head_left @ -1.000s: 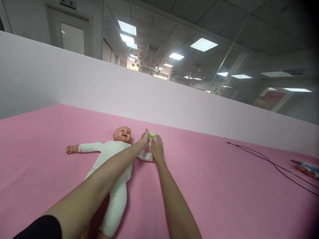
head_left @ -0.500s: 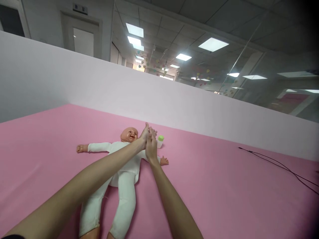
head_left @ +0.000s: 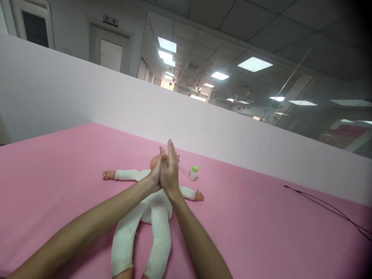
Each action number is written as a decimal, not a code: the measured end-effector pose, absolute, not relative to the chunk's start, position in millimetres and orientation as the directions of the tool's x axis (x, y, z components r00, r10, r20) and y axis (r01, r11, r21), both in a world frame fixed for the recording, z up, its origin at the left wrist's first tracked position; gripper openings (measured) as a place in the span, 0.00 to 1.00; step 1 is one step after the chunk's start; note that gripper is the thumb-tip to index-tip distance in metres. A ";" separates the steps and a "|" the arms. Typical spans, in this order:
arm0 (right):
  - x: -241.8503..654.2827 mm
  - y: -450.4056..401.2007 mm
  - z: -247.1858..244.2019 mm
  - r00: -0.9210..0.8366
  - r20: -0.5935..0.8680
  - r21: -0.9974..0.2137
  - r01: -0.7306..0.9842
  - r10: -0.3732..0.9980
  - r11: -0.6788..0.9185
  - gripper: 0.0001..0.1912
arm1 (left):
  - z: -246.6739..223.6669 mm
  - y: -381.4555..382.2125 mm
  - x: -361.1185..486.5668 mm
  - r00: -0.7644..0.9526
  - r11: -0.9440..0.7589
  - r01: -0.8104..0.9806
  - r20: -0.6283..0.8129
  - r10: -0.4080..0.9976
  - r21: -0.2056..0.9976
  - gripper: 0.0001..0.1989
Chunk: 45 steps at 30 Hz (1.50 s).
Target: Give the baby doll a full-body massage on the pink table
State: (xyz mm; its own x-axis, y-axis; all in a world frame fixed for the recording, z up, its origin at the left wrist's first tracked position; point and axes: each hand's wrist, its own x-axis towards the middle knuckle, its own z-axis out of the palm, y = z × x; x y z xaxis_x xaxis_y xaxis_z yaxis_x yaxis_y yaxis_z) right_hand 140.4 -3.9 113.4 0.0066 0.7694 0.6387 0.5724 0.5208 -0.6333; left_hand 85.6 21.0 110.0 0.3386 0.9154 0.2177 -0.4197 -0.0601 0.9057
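Note:
My left hand [head_left: 157,170] and my right hand [head_left: 169,170] are pressed palm to palm above the chest of a baby doll [head_left: 158,205]. The right hand's fingers are stretched upward; the left hand's are mostly hidden behind them. No object shows between the palms. The doll lies on its back with arms spread, in a white cloth body suit. My hands cover most of its head. Just right of my hands a small clear bottle with a green cap [head_left: 193,173] stands by the doll's arm.
A pink padded surface [head_left: 247,217] lies under everything. Behind it runs a low white wall [head_left: 139,100], with glass and ceiling lights beyond. A thin black cable [head_left: 322,205] stretches across the right side.
My pressed hands have shifted left relative to the doll, now covering most of its head, and the right hand's fingers point more upward. The view has turned slightly left.

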 end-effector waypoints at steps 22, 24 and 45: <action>276.8 8.6 -20.2 0.143 0.386 -0.173 0.982 0.911 -0.081 0.29 | -35.4 66.3 -49.6 0.255 -0.376 0.908 0.468 0.846 0.185 0.35; 286.5 8.3 -20.4 0.201 0.403 -0.173 0.975 0.893 -0.142 0.33 | -31.2 68.3 -51.7 0.196 -0.317 0.931 0.487 0.851 0.179 0.37; 266.1 3.0 -9.7 0.093 0.386 -0.296 0.955 0.918 0.027 0.24 | -21.9 55.3 -42.8 0.267 -0.349 0.930 0.441 0.857 0.114 0.29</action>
State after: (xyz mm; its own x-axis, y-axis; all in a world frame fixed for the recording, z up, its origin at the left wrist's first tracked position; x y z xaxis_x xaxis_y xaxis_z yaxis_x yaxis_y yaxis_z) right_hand 266.1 3.0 -9.7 0.0930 0.9178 0.3860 0.9549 0.0275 -0.2955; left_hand -42.8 55.3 -21.9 0.2671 0.8568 0.4412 0.9303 -0.3487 0.1139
